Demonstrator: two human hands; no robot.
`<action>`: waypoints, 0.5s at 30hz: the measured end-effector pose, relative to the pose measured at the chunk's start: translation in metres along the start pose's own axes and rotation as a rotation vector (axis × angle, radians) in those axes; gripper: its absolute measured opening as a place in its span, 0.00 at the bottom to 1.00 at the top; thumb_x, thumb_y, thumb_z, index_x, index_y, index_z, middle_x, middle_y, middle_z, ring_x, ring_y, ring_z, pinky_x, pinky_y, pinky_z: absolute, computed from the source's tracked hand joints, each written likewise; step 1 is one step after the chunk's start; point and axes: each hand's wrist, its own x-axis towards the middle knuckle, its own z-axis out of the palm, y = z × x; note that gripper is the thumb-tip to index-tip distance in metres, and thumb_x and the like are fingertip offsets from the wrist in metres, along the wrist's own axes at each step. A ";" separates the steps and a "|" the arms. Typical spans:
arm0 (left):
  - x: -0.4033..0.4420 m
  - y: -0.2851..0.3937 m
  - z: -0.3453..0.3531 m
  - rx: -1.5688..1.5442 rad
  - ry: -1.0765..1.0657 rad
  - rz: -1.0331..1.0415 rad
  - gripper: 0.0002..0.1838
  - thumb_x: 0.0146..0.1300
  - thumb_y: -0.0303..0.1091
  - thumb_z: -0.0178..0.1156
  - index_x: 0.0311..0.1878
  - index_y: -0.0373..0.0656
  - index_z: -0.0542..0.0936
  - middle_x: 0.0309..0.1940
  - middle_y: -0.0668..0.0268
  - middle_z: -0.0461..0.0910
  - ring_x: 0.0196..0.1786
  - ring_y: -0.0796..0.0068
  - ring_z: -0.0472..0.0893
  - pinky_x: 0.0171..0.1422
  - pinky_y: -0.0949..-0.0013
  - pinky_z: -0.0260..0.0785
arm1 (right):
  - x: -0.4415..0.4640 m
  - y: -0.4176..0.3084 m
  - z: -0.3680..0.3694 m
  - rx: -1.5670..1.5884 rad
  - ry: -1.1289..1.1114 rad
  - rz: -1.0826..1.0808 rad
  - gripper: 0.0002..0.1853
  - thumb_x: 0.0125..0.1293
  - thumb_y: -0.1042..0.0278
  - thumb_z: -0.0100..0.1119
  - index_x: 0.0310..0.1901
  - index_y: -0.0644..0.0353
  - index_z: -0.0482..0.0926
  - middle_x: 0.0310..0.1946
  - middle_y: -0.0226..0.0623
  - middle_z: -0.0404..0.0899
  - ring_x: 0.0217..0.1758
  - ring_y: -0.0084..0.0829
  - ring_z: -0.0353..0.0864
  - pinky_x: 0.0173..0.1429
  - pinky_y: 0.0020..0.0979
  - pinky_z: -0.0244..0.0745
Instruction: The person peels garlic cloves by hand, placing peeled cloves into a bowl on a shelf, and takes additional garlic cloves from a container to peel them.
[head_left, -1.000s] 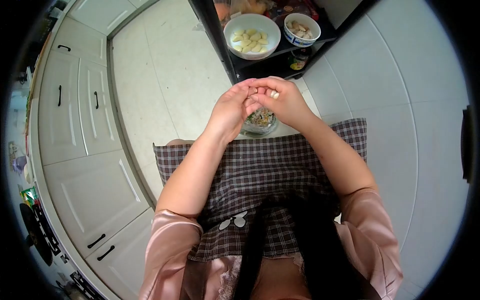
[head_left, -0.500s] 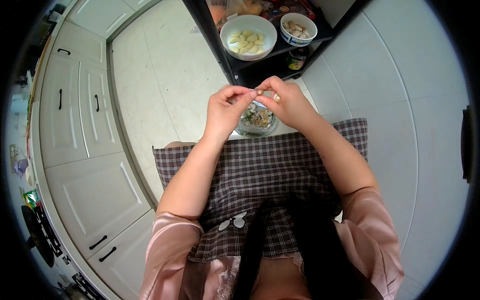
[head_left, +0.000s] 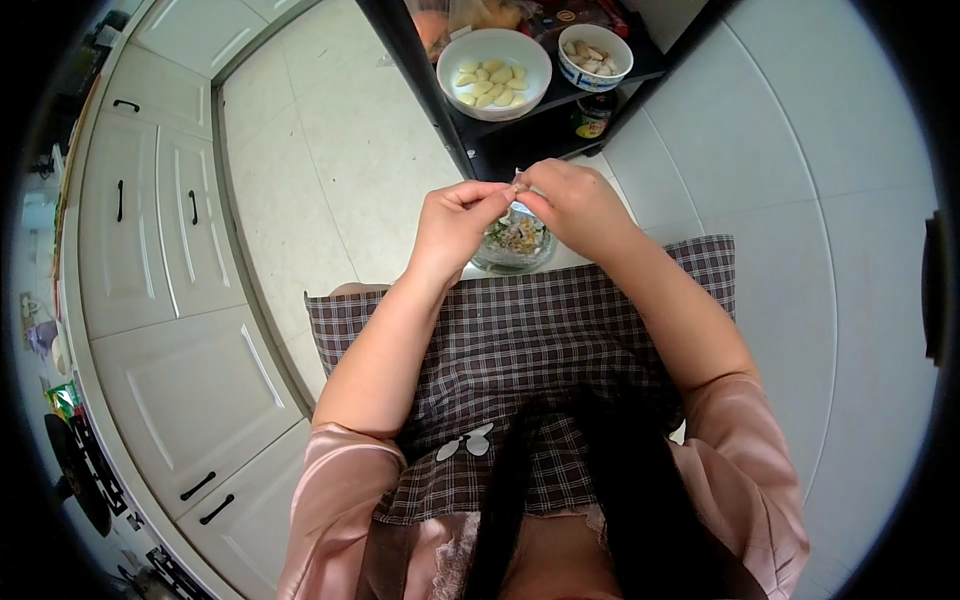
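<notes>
My left hand (head_left: 450,222) pinches a small garlic clove (head_left: 515,188) between thumb and fingertips; the fingers hide most of it. My right hand (head_left: 578,208) meets it there, thumb and forefinger closed on the same clove, with a thin bit of skin showing at the tips. Below both hands is a clear glass bowl (head_left: 508,262) holding pale, green and yellowish scraps. Beyond them, a large white bowl (head_left: 532,95) contains several peeled cloves (head_left: 491,83). To its right, a smaller patterned bowl (head_left: 580,79) holds unpeeled cloves (head_left: 592,60).
The bowls stand on a black shelf unit (head_left: 465,150), with bagged food (head_left: 490,14) behind and a dark jar (head_left: 592,118) lower down. White cabinets (head_left: 185,400) line the left and a pale tiled wall (head_left: 760,150) the right. A checked apron (head_left: 520,330) covers my lap.
My right hand has turned over the clove, its fingers now closer to the left fingertips and its back more in view. My left hand has barely moved.
</notes>
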 end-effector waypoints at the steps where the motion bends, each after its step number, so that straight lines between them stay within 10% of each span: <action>1: 0.000 0.000 0.000 0.000 0.001 0.000 0.07 0.57 0.29 0.63 0.35 0.35 0.82 0.28 0.66 0.81 0.30 0.82 0.75 0.38 0.79 0.68 | -0.001 -0.002 0.002 -0.033 -0.005 -0.019 0.07 0.55 0.69 0.60 0.32 0.59 0.72 0.26 0.39 0.76 0.29 0.43 0.78 0.31 0.37 0.73; 9: 0.001 -0.001 0.000 0.055 0.093 -0.008 0.03 0.53 0.23 0.58 0.30 0.34 0.80 0.23 0.69 0.78 0.27 0.87 0.73 0.32 0.83 0.64 | -0.001 -0.015 -0.001 -0.102 -0.056 -0.013 0.10 0.52 0.69 0.62 0.30 0.60 0.70 0.25 0.41 0.74 0.28 0.44 0.77 0.30 0.37 0.72; 15: 0.003 0.006 -0.002 0.023 0.044 0.008 0.05 0.56 0.27 0.57 0.33 0.37 0.79 0.25 0.71 0.77 0.29 0.84 0.71 0.36 0.79 0.64 | 0.010 -0.006 -0.011 0.878 -0.035 0.624 0.08 0.56 0.71 0.65 0.35 0.64 0.77 0.28 0.30 0.79 0.29 0.15 0.75 0.32 0.20 0.71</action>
